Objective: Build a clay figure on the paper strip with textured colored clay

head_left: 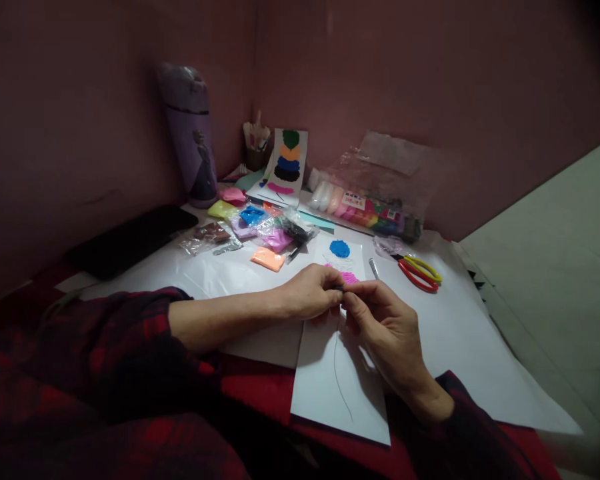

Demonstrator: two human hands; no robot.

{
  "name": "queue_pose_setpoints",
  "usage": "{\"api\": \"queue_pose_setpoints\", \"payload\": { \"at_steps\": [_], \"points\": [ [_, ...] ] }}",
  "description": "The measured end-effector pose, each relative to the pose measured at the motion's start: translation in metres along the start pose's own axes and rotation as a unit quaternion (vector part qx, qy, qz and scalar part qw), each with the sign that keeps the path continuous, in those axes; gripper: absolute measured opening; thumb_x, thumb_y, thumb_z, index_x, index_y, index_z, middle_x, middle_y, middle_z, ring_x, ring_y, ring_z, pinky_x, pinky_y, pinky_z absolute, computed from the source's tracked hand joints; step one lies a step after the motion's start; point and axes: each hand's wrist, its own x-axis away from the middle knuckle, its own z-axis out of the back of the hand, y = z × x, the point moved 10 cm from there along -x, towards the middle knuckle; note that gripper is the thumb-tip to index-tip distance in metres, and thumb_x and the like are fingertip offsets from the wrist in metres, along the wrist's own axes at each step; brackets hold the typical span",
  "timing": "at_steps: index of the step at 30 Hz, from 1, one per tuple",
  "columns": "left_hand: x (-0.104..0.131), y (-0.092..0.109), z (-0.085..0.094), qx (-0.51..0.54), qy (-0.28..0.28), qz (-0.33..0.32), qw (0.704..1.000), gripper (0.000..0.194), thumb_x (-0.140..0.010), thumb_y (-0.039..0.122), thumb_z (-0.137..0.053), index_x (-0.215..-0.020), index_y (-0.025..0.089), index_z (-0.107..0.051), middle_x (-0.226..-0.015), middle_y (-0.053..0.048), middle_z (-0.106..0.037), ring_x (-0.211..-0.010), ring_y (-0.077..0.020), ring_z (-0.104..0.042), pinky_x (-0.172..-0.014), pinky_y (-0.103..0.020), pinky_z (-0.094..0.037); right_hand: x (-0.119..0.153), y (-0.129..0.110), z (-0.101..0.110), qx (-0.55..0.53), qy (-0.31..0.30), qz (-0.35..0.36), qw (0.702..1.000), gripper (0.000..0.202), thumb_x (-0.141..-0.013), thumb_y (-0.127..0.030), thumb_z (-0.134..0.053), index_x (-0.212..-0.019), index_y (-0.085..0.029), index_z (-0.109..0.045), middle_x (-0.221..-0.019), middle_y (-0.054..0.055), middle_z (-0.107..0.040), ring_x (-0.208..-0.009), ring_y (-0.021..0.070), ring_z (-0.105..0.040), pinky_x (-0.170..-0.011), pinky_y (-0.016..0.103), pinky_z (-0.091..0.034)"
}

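Observation:
My left hand (317, 292) and my right hand (387, 327) meet above a white card (330, 383). Their fingertips pinch a small piece of black modelling clay (338, 288) between them, mostly hidden by the fingers. Beyond the fingers, the card carries a textured blue clay patch (339, 249), a whitish patch (339, 262) and a pink patch (347, 276). A thin curved line (336, 363) runs down the card's near half, below my hands.
Opened clay packets (275, 240) lie left of the card, with an orange clay block (269, 259). Red-and-yellow-handled scissors (420, 273) rest at right. Behind stand a finished-looking card (283, 167), a bag of clay sticks (365, 203), a brush cup (255, 150) and a purple bottle (190, 140).

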Motion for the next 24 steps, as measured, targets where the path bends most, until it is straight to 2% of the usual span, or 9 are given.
{"api": "queue_pose_setpoints", "payload": {
  "at_steps": [10,17,24],
  "points": [
    [-0.0009,-0.0006,0.0006,-0.008,-0.003,-0.009,1.000,0.011,-0.078,0.006,-0.047,-0.071,0.014,-0.049,-0.053,0.006,-0.049,-0.034,-0.0059,-0.046,-0.033,-0.017,-0.036,0.0007,-0.0002,-0.0006,-0.007,0.002,-0.005,1.000,0.007,-0.085,-0.025,-0.064,-0.090,-0.020,-0.064,-0.064,-0.003,-0.059,-0.050,0.0096,-0.052,-0.044,0.022,-0.041],
    [0.0008,0.0004,-0.0005,-0.007,0.000,-0.002,1.000,0.012,-0.078,0.005,-0.047,-0.071,0.014,-0.049,-0.052,0.006,-0.048,-0.034,-0.0059,-0.045,-0.033,-0.017,-0.036,0.0000,-0.0007,-0.0004,0.002,-0.002,0.002,1.000,0.008,-0.085,-0.025,-0.063,-0.091,-0.020,-0.064,-0.073,0.000,-0.064,-0.056,0.0115,-0.057,-0.044,0.023,-0.042],
    [0.0019,0.0013,-0.0002,-0.004,0.001,0.006,1.000,0.013,-0.078,0.004,-0.047,-0.071,0.014,-0.049,-0.050,0.007,-0.048,-0.034,-0.0059,-0.045,-0.033,-0.017,-0.036,0.0001,-0.0001,-0.0010,0.006,-0.005,-0.001,1.000,0.008,-0.085,-0.026,-0.063,-0.091,-0.020,-0.064,-0.073,0.001,-0.064,-0.057,0.0123,-0.058,-0.045,0.023,-0.043]
  ]
}}
